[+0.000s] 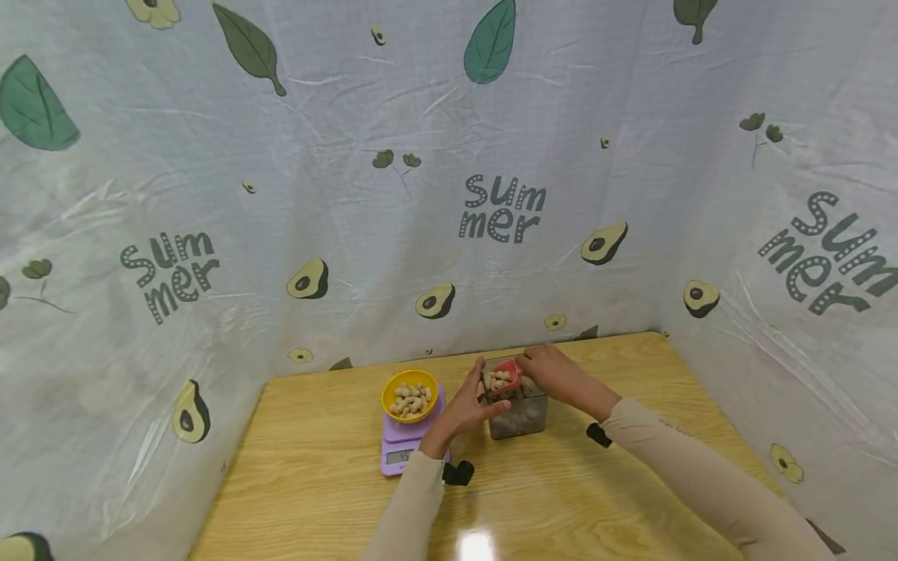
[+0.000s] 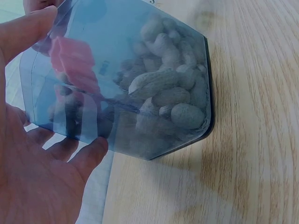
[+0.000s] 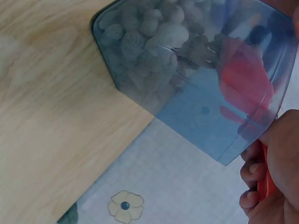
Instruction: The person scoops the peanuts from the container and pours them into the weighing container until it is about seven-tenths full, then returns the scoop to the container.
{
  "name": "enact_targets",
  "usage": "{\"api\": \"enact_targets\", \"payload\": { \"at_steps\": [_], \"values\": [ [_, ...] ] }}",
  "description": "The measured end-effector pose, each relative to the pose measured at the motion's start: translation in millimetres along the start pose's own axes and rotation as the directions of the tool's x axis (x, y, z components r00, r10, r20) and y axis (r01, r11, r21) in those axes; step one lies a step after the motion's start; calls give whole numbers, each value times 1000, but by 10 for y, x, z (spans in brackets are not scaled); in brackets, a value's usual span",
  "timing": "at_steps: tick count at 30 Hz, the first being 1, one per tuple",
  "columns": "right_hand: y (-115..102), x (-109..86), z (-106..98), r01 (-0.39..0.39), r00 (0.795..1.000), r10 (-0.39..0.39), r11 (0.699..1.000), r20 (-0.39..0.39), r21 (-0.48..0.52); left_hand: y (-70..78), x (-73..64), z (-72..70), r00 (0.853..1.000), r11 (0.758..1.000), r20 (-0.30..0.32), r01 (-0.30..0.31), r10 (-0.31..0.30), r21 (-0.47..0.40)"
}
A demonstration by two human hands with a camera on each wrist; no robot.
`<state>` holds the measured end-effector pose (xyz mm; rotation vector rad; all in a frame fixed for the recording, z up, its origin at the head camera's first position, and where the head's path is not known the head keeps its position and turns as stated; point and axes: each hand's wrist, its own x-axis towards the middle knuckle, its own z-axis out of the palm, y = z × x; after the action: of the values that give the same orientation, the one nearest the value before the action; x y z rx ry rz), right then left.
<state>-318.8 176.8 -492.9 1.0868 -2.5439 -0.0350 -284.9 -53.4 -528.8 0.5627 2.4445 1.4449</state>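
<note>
One wooden bench (image 1: pixel 295 460) bears a see-through bin (image 1: pixel 519 418); to its left, a purple scale (image 1: pixel 405 433) supports a yellow bowl (image 1: pixel 410 375). The left hand (image 1: pixel 463 409) rests on the bin, fingers apart; the right hand (image 1: pixel 563 379) has its fingers clamped on a red scoop (image 1: pixel 517 379) inside the bin, carrying peanuts (image 1: pixel 498 379).
</note>
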Motion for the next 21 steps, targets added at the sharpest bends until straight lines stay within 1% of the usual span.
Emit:
{"api": "enact_targets", "payload": {
  "at_steps": [3,5,8,10,13,16,18,21],
  "values": [
    [-10,11,-8,26,1000,-26,1000,-8,-1,2,-4,-6,1000,1000,-1,-1,1,-5],
    [-2,3,-16,14,1000,-14,1000,-12,19,3,-7,-8,1000,1000,-3,0,0,7],
    [35,-28,-27,-27,999,28,998,-21,61,8,-10,-10,1000,1000,-1,0,0,24],
    [65,-51,-23,-40,998,43,996,-40,82,5,-15,-14,1000,1000,-3,2,-2,19],
    [98,-76,-7,-30,996,40,993,-83,110,5,-21,-22,1000,1000,-3,1,-1,2],
    [114,-99,18,-23,993,36,993,-114,113,-1,-10,-25,1000,1000,-4,5,-5,23],
    [120,-119,23,-36,992,50,992,-113,122,-1,-2,-21,1000,999,-5,20,-20,44],
    [133,-164,20,-75,992,89,986,-90,147,9,3,-11,999,997,-9,45,-45,65]
  ]
}}
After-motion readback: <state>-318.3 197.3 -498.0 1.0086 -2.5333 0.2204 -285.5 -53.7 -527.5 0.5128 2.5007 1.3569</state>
